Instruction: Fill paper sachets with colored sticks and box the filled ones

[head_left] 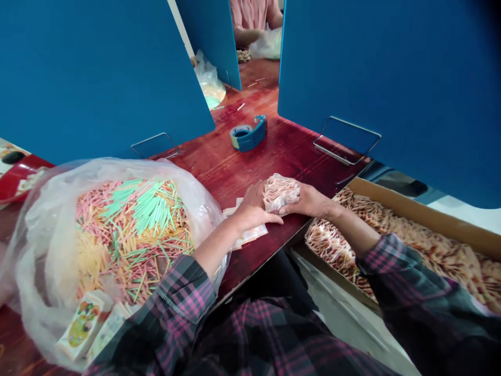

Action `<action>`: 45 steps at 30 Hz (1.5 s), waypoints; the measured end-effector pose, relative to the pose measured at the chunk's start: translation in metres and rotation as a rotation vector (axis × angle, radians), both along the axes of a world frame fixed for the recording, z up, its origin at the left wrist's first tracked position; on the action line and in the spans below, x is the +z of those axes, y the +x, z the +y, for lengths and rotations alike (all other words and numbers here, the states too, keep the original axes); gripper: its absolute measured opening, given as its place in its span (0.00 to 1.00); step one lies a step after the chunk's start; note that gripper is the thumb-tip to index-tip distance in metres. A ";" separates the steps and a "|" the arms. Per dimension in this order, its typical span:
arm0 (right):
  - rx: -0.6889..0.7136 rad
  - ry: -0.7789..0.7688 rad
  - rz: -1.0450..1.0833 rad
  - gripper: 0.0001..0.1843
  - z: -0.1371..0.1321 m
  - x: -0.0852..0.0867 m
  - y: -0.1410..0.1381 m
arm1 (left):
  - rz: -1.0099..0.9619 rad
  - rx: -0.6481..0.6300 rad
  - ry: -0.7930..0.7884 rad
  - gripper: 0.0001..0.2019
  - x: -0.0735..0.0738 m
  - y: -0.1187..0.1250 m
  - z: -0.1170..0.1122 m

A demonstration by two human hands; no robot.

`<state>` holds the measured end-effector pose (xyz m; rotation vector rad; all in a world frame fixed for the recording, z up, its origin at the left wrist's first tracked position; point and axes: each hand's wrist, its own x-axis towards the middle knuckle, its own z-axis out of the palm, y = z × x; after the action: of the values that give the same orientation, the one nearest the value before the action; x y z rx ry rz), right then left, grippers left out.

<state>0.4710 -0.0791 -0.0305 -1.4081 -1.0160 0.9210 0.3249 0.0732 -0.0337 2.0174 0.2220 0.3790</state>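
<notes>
A bundle of thin packets with ruffled white and pink edges [281,192] is held between my two hands over the table. My left hand [252,208] presses on its left side, thumb stretched along the lower front. On the other side my right hand [307,200] is closed round the bundle, with the thumb in front. Flat printed white wrappers [250,236] lie on the table beneath my left hand. To the left, a clear plastic bag [50,198] lies open, full of thin pink, green, yellow and orange sticks [152,209].
A blue tape dispenser [250,137] stands on the red wooden table [211,177]. Blue partitions [97,68] rise behind. Right of the table, a cardboard box [422,209] holds rows of similar packets. Small printed boxes [80,324] lie by the bag. Another person [256,21] sits across.
</notes>
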 end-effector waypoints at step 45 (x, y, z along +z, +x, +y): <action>-0.259 -0.387 -0.940 0.18 0.030 0.011 -0.107 | -0.285 0.438 -0.637 0.28 0.036 -0.128 0.013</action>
<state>0.3640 -0.0492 -0.0196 -2.3349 -1.3111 0.2233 0.1970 0.0866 0.0021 1.2619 0.5347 0.7572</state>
